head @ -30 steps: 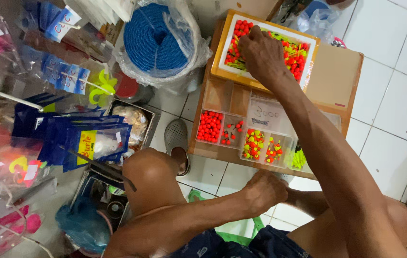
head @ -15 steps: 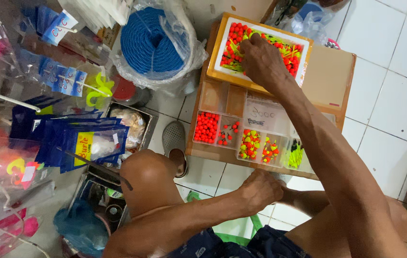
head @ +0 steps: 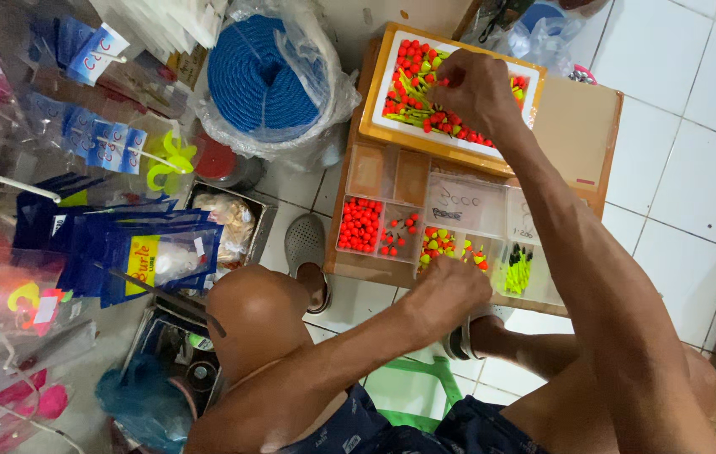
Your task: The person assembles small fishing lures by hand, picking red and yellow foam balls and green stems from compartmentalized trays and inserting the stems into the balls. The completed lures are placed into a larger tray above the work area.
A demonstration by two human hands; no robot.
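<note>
Nearest to us, our left hand (head: 450, 294) rests curled at the near edge of the clear compartment box (head: 450, 223), over the cells of small orange and yellow floats (head: 450, 245); we cannot tell whether it grips anything. Left of the box, a grey clog (head: 303, 244) stands on the white tiles, and further left hang blue packets (head: 144, 252). Beyond the box, our right hand (head: 476, 88) hovers over the yellow-rimmed tray (head: 375, 126) of red and yellow-green floats (head: 413, 84), fingertips pinched together, hiding the tray's middle. Left of the tray sits a bagged coil of blue rope (head: 261, 76).
</note>
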